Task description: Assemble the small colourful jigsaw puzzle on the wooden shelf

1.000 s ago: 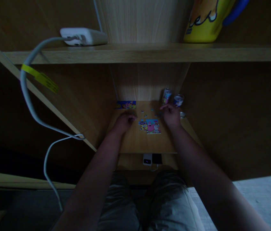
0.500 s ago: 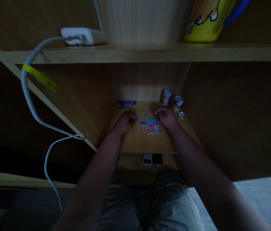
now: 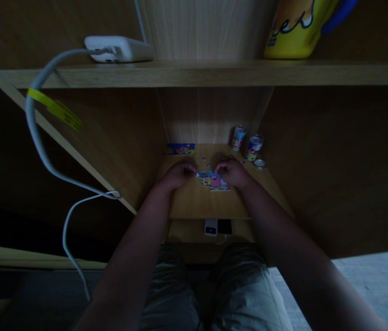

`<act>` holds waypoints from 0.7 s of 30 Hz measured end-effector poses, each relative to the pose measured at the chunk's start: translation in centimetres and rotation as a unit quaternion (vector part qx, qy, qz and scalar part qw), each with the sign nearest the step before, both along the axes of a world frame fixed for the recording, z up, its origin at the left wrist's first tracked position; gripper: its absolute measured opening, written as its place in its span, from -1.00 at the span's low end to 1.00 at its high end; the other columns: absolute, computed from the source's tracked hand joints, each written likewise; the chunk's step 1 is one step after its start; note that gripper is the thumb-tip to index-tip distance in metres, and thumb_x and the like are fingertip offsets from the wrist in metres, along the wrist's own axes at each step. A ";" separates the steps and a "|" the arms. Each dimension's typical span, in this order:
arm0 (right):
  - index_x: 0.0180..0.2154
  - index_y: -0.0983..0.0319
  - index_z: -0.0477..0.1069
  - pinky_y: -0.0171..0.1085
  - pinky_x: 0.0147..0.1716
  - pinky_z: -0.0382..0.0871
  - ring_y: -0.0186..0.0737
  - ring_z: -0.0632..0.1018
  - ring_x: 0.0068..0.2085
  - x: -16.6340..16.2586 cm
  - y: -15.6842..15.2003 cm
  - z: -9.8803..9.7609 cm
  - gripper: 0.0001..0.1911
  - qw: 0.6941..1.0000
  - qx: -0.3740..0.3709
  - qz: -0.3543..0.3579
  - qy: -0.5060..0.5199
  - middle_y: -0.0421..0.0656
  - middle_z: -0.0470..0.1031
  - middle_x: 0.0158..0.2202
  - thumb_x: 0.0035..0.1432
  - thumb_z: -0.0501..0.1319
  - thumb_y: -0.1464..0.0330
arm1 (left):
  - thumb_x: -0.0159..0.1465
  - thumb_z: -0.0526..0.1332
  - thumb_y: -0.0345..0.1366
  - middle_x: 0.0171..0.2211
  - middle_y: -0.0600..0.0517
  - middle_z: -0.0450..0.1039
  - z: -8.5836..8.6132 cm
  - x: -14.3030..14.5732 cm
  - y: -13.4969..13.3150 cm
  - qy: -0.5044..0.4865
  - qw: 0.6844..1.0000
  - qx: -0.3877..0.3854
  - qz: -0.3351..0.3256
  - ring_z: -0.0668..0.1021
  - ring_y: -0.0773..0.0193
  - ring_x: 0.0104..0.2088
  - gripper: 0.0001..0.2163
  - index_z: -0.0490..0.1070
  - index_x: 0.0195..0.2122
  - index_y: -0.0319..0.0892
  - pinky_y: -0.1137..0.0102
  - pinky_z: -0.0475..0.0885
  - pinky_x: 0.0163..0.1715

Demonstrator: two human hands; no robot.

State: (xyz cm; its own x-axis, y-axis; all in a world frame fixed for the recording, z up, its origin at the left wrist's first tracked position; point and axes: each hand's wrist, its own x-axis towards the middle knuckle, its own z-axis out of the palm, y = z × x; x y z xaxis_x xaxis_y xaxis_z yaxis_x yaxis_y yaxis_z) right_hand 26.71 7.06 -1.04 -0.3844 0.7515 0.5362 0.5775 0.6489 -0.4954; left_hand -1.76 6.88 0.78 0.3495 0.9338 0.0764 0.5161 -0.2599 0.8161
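Note:
A partly joined cartoon jigsaw puzzle point(image 3: 220, 183) lies on the wooden shelf board, with pink, blue and yellow in its picture. My left hand point(image 3: 182, 173) is at its left edge, thumb and finger pinched on a small puzzle piece point(image 3: 198, 174). From the right, my right hand point(image 3: 234, 171) reaches over the puzzle's upper part, its index finger stretched down to the picture and nothing visible in its grasp. Loose puzzle pieces point(image 3: 209, 165) lie just beyond the joined part, some partly hidden by the hands.
Behind on the left lies a blue picture card point(image 3: 180, 149). Two printed cans point(image 3: 238, 138) and a round lid point(image 3: 260, 163) are at the back right. Overhead, a shelf point(image 3: 194, 73) bears a white adapter with a cable point(image 3: 125, 49) and a yellow mug point(image 3: 290, 41). Devices point(image 3: 210, 228) lie below.
My right hand has moved left, and its index finger now comes down on the puzzle's upper part. My left hand has shifted slightly toward the puzzle's left edge.

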 end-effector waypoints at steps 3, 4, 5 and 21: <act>-0.43 0.05 0.73 -0.13 0.10 0.41 -0.16 0.64 -0.25 -0.1 0.0 -0.1 -0.61 1.000 -0.002 -0.007 -0.009 -0.24 0.68 -0.39 0.12 0.24 0.62 | 0.24 0.45 -0.32 -0.19 -0.03 0.76 0.1 0.0 0.1 0.000 1.000 -0.013 0.007 0.73 0.10 -0.11 -0.92 0.67 -0.25 -0.15 0.21 0.61 0.07; -0.43 0.06 0.73 -0.13 0.10 0.41 -0.16 0.64 -0.24 -0.1 0.0 -0.1 -0.61 1.000 -0.003 -0.007 -0.011 -0.24 0.68 -0.39 0.12 0.24 0.63 | 0.24 0.45 -0.32 -0.19 -0.03 0.76 0.1 0.0 0.1 -0.001 1.000 -0.014 0.009 0.73 0.10 -0.12 -0.92 0.68 -0.25 -0.16 0.21 0.61 0.06; -0.43 0.06 0.73 -0.13 0.10 0.41 -0.16 0.64 -0.24 -0.1 0.1 -0.1 -0.61 1.000 -0.004 -0.004 -0.013 -0.24 0.68 -0.39 0.12 0.25 0.63 | 0.23 0.45 -0.33 -0.19 -0.02 0.76 0.0 0.1 0.2 -0.002 1.000 -0.014 0.010 0.73 0.10 -0.13 -0.93 0.68 -0.26 -0.16 0.21 0.61 0.06; -0.42 0.07 0.73 -0.15 0.01 0.43 -0.16 0.64 -0.28 0.0 0.3 -0.4 -0.59 1.000 -0.010 0.028 -0.004 -0.22 0.69 -0.37 0.13 0.22 0.64 | 0.24 0.40 -0.38 -0.23 0.02 0.75 -1.7 0.1 0.8 0.020 0.998 0.054 -0.005 0.72 0.17 -0.16 -0.94 0.68 -0.28 -0.13 0.30 0.57 -0.03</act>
State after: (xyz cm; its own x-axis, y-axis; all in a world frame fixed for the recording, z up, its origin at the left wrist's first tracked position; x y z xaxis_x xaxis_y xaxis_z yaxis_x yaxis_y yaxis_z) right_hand 26.68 7.37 -1.47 -0.4307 0.7391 0.5180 0.5437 0.6705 -0.5047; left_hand -1.66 7.67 -0.97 0.3637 0.9175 0.1613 0.5447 -0.3499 0.7621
